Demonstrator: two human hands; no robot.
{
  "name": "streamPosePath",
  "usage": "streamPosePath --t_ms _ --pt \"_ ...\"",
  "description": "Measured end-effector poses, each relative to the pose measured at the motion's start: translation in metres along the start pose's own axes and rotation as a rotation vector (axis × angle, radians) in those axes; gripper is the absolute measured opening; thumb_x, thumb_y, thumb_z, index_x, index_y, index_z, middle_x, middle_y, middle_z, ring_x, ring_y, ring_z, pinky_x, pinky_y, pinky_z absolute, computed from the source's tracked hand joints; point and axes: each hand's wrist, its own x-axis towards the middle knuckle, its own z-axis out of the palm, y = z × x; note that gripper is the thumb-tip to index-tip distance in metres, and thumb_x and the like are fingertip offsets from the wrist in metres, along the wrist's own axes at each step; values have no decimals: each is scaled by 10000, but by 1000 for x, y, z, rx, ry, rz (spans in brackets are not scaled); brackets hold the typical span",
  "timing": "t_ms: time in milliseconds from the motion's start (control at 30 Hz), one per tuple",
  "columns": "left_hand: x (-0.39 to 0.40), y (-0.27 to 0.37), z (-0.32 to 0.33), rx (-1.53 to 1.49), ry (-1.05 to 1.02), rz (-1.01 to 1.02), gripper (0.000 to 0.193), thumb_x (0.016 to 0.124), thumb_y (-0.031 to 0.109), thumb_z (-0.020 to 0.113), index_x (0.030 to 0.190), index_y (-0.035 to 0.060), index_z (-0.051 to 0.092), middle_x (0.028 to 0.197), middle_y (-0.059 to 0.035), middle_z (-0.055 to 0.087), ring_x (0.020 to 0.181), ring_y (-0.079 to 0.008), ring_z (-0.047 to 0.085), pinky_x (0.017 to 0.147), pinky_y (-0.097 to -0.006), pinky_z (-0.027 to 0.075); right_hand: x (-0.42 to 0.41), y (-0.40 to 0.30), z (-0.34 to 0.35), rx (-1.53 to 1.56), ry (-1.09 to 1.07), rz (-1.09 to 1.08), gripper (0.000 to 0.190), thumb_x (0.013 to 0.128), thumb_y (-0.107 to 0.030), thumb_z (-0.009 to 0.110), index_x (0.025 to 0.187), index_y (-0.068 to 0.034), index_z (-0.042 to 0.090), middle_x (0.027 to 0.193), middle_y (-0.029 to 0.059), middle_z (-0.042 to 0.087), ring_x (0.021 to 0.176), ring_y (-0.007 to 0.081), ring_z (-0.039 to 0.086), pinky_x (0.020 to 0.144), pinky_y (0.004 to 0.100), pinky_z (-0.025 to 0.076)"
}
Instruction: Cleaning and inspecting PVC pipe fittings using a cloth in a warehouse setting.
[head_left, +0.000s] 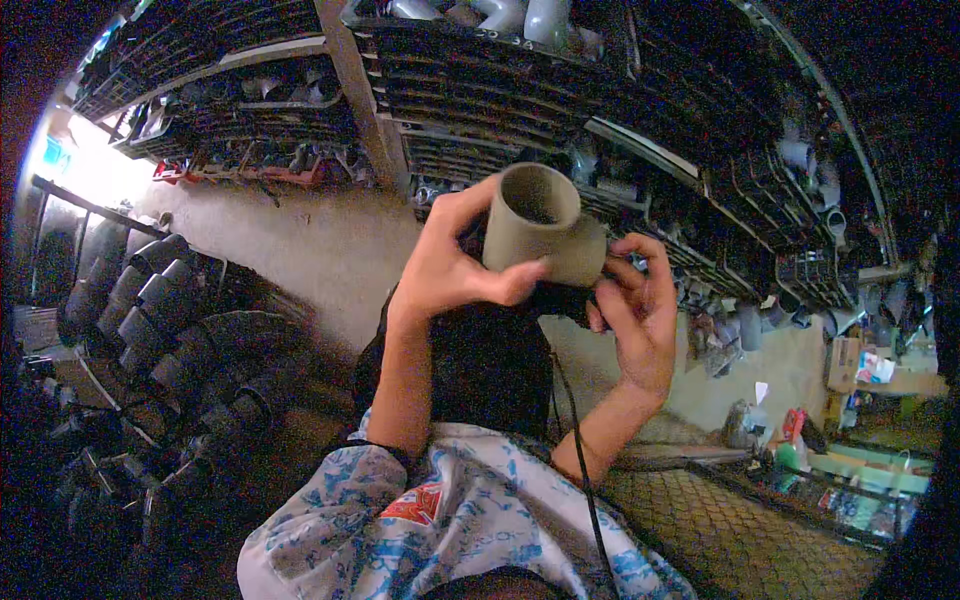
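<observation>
A grey-beige plastic pipe fitting, with a round opening tilted up towards me, is held up in front of my chest. My left hand grips it from the left, the thumb lying across its lower front and the fingers hidden behind it. Close to the fitting's right side is my right hand, its fingers curled; a fingertip seems to meet the fitting's edge, but the contact is not plain. Dark cloth of my lap lies below both hands.
Racks of dark baskets with pipe fittings run across the top and right. Large dark pipe fittings are piled at the left. A cable hangs over my patterned shirt. A cardboard box and bagged goods stand at the right.
</observation>
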Motion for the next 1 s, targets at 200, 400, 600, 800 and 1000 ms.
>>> streamPosePath --t_ms 200,400,600,800,1000 --pt "-3 4 1 -63 7 -218 572 663 273 752 1109 -22 548 992 -67 616 927 -120 538 857 -284 422 -6 1 -6 -173 -38 26 357 787 6 595 1096 -57 429 1011 88 565 869 141 565 716 249 472" --pt "0 12 3 -208 -41 -335 532 707 298 731 1097 -18 555 976 -64 615 912 -117 539 838 -277 434 5 25 -1 -461 52 -375 350 789 63 547 1104 -31 426 1065 83 505 947 185 572 832 286 451" --pt "1 8 3 -93 -12 -393 538 715 311 734 1093 -28 555 992 -75 614 915 -123 543 838 -274 435 4 13 -1 -369 -47 -209 372 794 39 559 1126 -42 413 998 86 537 921 195 580 801 290 452" --pt "3 -6 3 -27 -166 -122 525 634 231 752 1062 -13 571 941 -79 631 880 -124 557 841 -285 433 4 14 -14 298 -139 95 425 786 -22 584 1168 -90 410 810 47 570 524 81 436 459 199 349" --pt "4 -2 -4 12 -211 44 559 603 251 771 1054 -13 574 933 -73 627 885 -121 555 846 -281 429 3 13 -2 577 66 231 376 810 -36 542 1178 -46 469 891 54 578 433 30 312 366 174 258"
